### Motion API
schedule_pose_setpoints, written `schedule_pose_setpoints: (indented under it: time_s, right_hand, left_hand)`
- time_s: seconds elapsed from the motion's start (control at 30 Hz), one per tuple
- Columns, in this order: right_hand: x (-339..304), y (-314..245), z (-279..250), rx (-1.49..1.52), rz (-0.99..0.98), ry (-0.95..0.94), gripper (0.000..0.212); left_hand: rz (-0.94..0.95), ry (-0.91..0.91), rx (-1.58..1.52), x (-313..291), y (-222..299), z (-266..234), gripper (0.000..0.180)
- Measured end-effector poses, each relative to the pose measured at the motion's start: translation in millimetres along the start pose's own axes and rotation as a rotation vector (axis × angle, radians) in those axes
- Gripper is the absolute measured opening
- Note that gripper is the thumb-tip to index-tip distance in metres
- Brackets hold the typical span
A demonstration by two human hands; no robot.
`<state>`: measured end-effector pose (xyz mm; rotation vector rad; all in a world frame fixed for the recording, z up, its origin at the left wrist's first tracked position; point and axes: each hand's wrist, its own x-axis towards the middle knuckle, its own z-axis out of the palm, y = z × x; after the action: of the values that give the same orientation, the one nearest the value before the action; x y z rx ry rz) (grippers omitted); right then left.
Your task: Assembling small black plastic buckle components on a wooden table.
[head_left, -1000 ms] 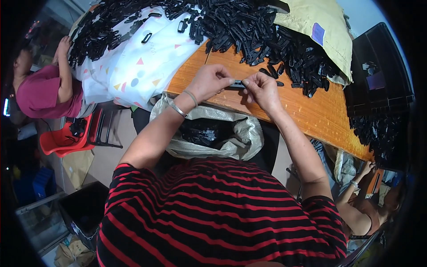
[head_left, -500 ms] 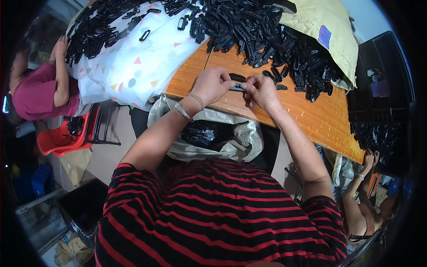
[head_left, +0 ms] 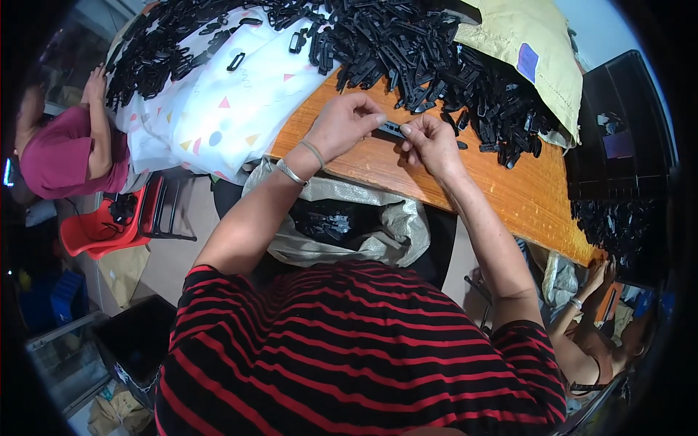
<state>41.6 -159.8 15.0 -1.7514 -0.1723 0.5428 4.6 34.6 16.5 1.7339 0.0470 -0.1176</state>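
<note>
Between my two hands, above the wooden table [head_left: 502, 190], is a small, narrow black plastic part [head_left: 391, 129]. My left hand [head_left: 345, 125] pinches its left end between thumb and fingers. The other end sits in the closed fingertips of my right hand [head_left: 432, 144]. Just beyond my hands a big heap of similar black plastic parts [head_left: 392, 51] covers the back of the table. Below the table edge, at my lap, an open woven sack [head_left: 403, 243] holds more dark parts, whose shapes I cannot make out.
A white patterned sheet [head_left: 240, 109] at the left carries more black parts. A yellowish sack [head_left: 502, 33] lies at the back right. One person [head_left: 73, 149] works at the far left by a red chair [head_left: 98, 229], another person [head_left: 592, 349] at the lower right. A black bin [head_left: 134, 334] stands lower left.
Both hands have moved slightly farther from me, still on the narrow black part. The part now slants, its right end lower. Loose pieces that lay beside my fingers are no longer seen there.
</note>
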Motion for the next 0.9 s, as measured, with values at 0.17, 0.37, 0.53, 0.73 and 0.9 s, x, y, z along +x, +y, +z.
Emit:
schedule_pose_setpoints:
  time_s: [0.17, 0.37, 0.53, 0.73, 0.9]
  right_hand:
    - [7.4, 2.8, 4.3, -0.034, 0.032, 0.016, 0.014]
    - [9.3, -1.1, 5.4, -0.083, 0.067, 0.036, 0.016]
    - [16.5, -14.3, 1.2, -0.34, 0.132, -0.05, 0.024]
    - [19.8, -4.2, -0.1, -0.466, 0.078, -0.088, 0.031]
    - [-43.0, 7.7, 6.7, -0.425, 0.03, -0.239, 0.032]
  left_hand:
    - [0.037, 0.078, 0.158, 3.1, -6.0, 2.4, 0.019]
    - [0.005, 0.137, 0.221, 6.8, -15.7, 7.8, 0.017]
    - [-0.009, 0.138, 0.366, 11.0, -10.5, 5.9, 0.018]
    - [0.008, 0.117, 0.644, 13.6, -10.3, -1.3, 0.023]
    - [0.014, -0.249, 0.502, -18.7, 1.4, -13.9, 0.02]
